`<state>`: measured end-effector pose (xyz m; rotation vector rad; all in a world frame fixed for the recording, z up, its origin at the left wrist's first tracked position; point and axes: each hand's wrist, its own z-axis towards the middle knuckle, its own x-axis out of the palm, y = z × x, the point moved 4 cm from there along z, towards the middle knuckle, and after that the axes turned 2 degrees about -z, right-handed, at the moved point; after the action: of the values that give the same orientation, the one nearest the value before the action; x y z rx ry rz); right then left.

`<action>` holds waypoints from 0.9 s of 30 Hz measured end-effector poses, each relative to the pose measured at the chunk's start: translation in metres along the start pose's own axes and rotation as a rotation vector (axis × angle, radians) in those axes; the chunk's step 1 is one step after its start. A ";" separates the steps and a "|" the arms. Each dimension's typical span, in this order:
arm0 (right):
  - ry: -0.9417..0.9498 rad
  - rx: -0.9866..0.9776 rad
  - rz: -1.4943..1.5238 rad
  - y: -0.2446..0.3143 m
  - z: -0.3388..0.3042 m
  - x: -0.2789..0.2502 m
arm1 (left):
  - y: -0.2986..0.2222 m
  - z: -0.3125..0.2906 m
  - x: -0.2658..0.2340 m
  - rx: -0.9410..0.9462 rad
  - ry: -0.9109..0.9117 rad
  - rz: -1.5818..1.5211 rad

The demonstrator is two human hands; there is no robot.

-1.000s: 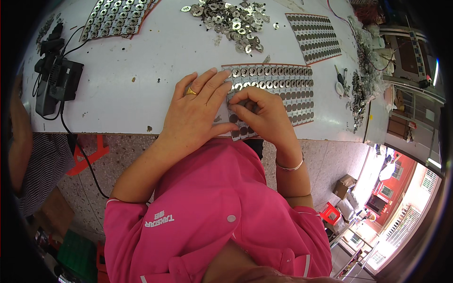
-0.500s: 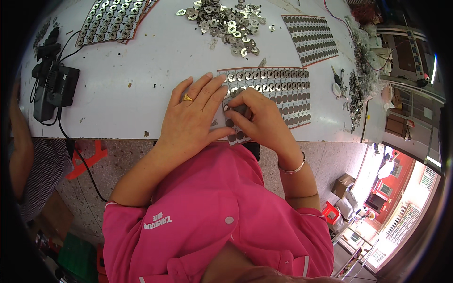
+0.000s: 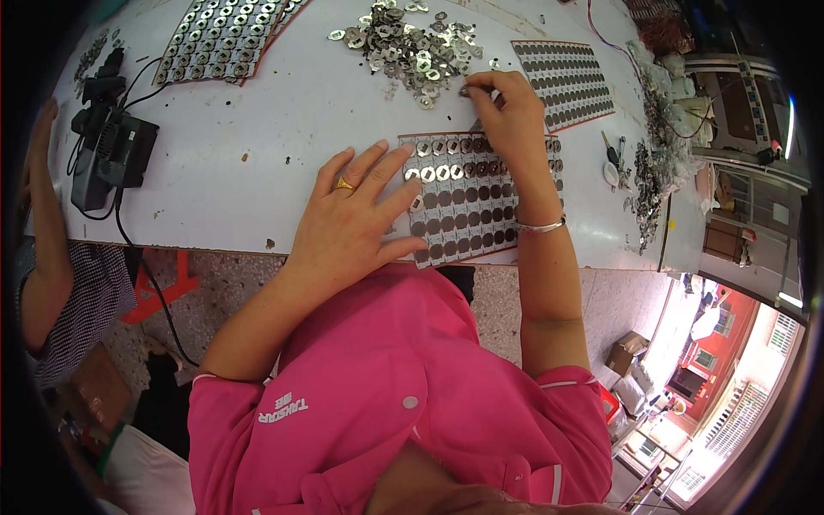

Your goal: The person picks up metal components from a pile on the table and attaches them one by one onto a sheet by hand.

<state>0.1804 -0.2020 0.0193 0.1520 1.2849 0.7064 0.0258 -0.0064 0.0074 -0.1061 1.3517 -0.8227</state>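
A panel of small circuit boards (image 3: 468, 225) lies near the table's front edge. Shiny washer-like metal pieces (image 3: 442, 172) cover spots in its two far rows, and one more sits at the left end of the third. Lower rows show bare dark round spots. My left hand (image 3: 348, 206) rests flat with fingers spread, its fingertips and thumb on the panel's left edge. Beyond the panel's far edge, my right hand (image 3: 511, 112) pinches a small dark metal piece (image 3: 464, 91) between thumb and forefinger, near a loose pile of such pieces (image 3: 412, 50). My right forearm hides part of the panel's right side.
Another panel (image 3: 566, 84) lies at far right, and stacked panels (image 3: 219, 39) at far left. A black corded device (image 3: 120, 154) stands left. A tool with a dark handle (image 3: 608, 148) lies near scraps at right. Another person's arm (image 3: 47, 257) reaches the table's left end.
My right hand has gone from the panel's left side away and rightward to the pile's near right side. A metal piece shows where its fingers were. My left hand has stayed nearly in place.
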 end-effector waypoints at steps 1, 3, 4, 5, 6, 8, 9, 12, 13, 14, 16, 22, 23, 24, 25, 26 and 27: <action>0.000 -0.002 0.001 -0.002 0.000 -0.005 | 0.000 0.000 0.000 0.002 -0.002 -0.002; 0.085 0.259 0.330 -0.011 -0.004 -0.009 | -0.001 0.000 -0.001 0.004 -0.004 -0.005; 0.034 0.260 0.269 -0.011 -0.006 -0.012 | -0.001 0.000 -0.001 0.000 -0.002 -0.004; 0.034 0.260 0.269 -0.013 -0.006 -0.012 | -0.001 0.000 -0.001 -0.004 -0.001 -0.003; -0.026 0.096 0.145 -0.011 -0.006 -0.015 | -0.001 0.000 -0.001 0.000 0.001 -0.004; -0.088 -0.063 0.019 -0.006 -0.008 -0.019 | -0.001 0.002 -0.002 -0.004 0.001 -0.006; -0.029 -0.075 -0.008 0.001 -0.009 -0.017 | -0.001 0.002 -0.002 -0.002 0.003 -0.005; 0.043 -0.112 -0.114 0.015 -0.013 -0.011 | -0.001 0.002 -0.001 -0.002 0.000 -0.009; 0.058 -0.139 -0.194 0.019 -0.014 -0.008 | -0.001 0.002 -0.001 -0.002 -0.003 -0.008; 0.056 -0.140 -0.192 0.019 -0.014 -0.005 | -0.001 0.003 -0.002 -0.002 -0.007 -0.007; 0.037 -0.229 -0.368 0.020 -0.014 -0.001 | -0.002 0.003 -0.001 0.005 -0.010 -0.006; 0.094 0.049 0.094 0.012 -0.014 -0.010 | -0.003 0.002 -0.002 0.002 -0.029 -0.026; 0.090 0.043 0.089 0.011 -0.015 -0.012 | -0.002 0.003 -0.002 -0.005 -0.041 -0.041; 0.050 -0.113 0.004 0.015 -0.017 -0.014 | -0.003 0.005 -0.003 0.000 -0.045 -0.040; 0.010 -0.268 -0.082 0.020 -0.020 -0.016 | -0.003 0.007 -0.005 0.006 -0.074 -0.049; 0.006 -0.269 -0.085 0.023 -0.022 -0.017 | -0.003 0.008 -0.007 0.011 -0.103 -0.059; 0.079 -0.300 -0.188 0.027 -0.025 -0.015 | -0.003 0.010 -0.007 0.015 -0.104 -0.059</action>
<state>0.1448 -0.1962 0.0372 -0.2400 1.2339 0.7388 0.0333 -0.0081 0.0172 -0.1747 1.2494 -0.8654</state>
